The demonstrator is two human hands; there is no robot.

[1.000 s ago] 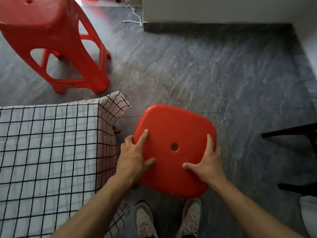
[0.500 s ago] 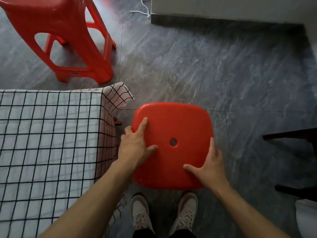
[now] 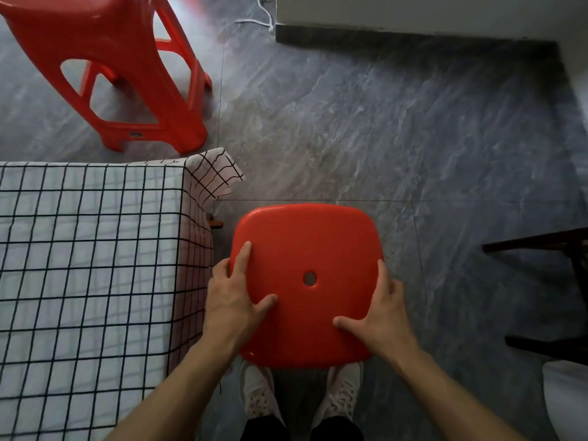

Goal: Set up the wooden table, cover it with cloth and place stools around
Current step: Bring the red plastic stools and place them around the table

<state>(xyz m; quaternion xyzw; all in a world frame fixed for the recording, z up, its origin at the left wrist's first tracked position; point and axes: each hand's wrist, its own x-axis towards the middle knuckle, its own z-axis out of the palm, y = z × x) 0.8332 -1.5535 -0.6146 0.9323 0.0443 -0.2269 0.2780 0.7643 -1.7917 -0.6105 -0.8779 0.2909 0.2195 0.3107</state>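
Two red stools, one clothed table

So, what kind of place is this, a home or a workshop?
Probably a room in a home or a small eating place: a grey tiled floor, a table under a checked cloth, and red plastic stools set around it.

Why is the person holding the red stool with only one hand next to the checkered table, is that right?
Not quite. The head view shows both hands on the red stool: the left hand and the right hand grip its seat edges. It is beside the checkered cloth on the table.
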